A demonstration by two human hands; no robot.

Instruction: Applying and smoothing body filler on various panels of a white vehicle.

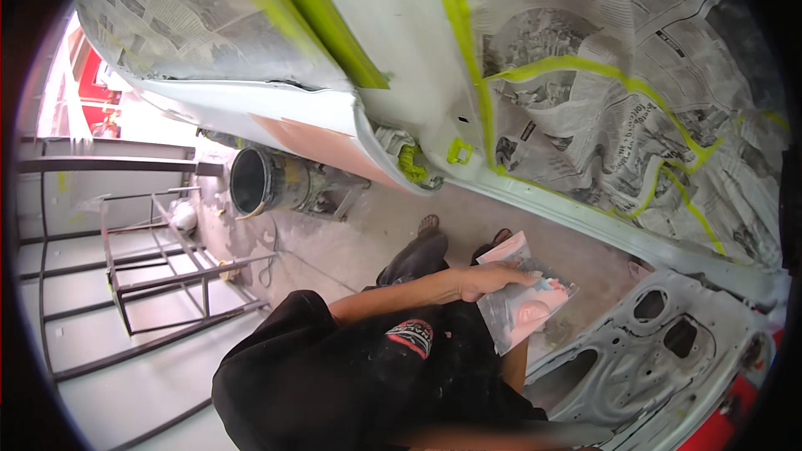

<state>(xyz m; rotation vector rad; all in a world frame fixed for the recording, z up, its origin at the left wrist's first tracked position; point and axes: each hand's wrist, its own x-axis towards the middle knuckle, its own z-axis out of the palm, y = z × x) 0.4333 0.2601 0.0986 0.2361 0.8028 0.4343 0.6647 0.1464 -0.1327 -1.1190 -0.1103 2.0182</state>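
Note:
My left hand (494, 279) is closed around a flat, partly clear plastic sheet (506, 332) in front of my body. Pink paste (532, 312) is smeared over it, with a small patch of pale blue and red near my fingertips. A pale pink flat corner (507, 249) sticks out beyond the hand. My right forearm (515, 365) comes up under the sheet, which hides my right hand and its fingers.
A car body (426, 58) masked with newspaper (576, 108) and green tape stands ahead, a pink patch (317, 144) on its white panel. A bare door shell (643, 367) leans at right. A bucket (251, 182) and metal frame stand left; a cable lies on the floor.

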